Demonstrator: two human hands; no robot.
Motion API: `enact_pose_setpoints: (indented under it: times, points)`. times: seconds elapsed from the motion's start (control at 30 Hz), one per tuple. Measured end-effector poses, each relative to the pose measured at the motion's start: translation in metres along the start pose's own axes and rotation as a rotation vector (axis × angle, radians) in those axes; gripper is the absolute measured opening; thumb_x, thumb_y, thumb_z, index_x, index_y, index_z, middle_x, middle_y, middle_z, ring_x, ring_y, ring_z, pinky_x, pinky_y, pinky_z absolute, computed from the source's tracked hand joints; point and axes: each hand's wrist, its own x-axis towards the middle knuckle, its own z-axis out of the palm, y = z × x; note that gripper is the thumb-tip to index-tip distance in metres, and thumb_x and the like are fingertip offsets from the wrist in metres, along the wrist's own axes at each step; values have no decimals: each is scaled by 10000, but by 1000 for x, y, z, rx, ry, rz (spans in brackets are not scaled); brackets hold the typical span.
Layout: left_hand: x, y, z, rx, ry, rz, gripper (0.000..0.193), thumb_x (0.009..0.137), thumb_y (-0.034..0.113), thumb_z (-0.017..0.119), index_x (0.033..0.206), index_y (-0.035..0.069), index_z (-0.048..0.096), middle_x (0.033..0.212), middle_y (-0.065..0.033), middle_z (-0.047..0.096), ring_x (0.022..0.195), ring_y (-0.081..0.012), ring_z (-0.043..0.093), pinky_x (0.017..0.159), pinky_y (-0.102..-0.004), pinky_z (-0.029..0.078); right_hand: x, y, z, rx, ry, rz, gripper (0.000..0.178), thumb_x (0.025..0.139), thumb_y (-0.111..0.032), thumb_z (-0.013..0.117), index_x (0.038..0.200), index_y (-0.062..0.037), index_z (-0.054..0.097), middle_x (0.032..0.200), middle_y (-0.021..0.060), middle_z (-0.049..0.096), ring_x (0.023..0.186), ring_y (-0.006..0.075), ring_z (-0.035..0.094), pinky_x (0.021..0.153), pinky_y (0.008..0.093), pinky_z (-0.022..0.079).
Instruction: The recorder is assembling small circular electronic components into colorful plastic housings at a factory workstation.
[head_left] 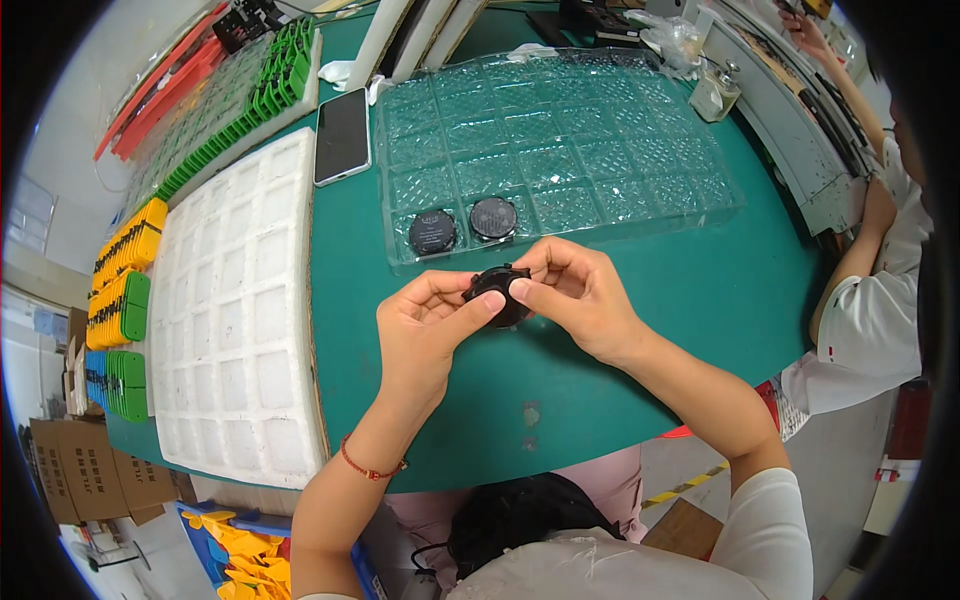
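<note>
A small round black device (508, 317) is pinched between my two hands above the green table, just in front of a clear plastic tray. My left hand (428, 318) grips its left side, with the thumb pressed on its face. From the right, my right hand (588, 298) holds its upper edge, its thumb also on the face. The fingertips hide part of the device. Two similar round black devices, one on the left (433, 232) and one on the right (493, 218), lie in the front row of the clear tray (560, 208).
A white foam tray (232, 310) with square pockets lies left, beside yellow, green and blue plastic pieces (128, 305). A phone (343, 138) lies behind it. A glass bottle (714, 95) stands at back right. Another person's arm (868, 250) is at the right edge.
</note>
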Motion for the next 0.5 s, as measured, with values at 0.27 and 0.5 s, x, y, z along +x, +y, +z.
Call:
enact_pose_setpoints:
  times: [0.27, 0.5]
  points:
    - [0, 0, -2, -29, -18, 18, 159, 730, -71, 669, 872, -42, 602, 854, -114, 637, 754, -124, 610, 713, -249, 520, -2, 0, 0, -2, 1, -9, 106, 825, -76, 623, 878, -9, 561, 773, -9, 565, 686, 18, 505, 613, 171, 411]
    - [-1, 0, -2, -41, -33, 43, 175, 720, -90, 666, 876, -38, 607, 873, -119, 639, 766, -127, 610, 714, -253, 521, -2, -2, 0, -19, -8, 2, 112, 822, -86, 630, 863, -8, 560, 746, -21, 543, 670, 15, 492, 600, 174, 402]
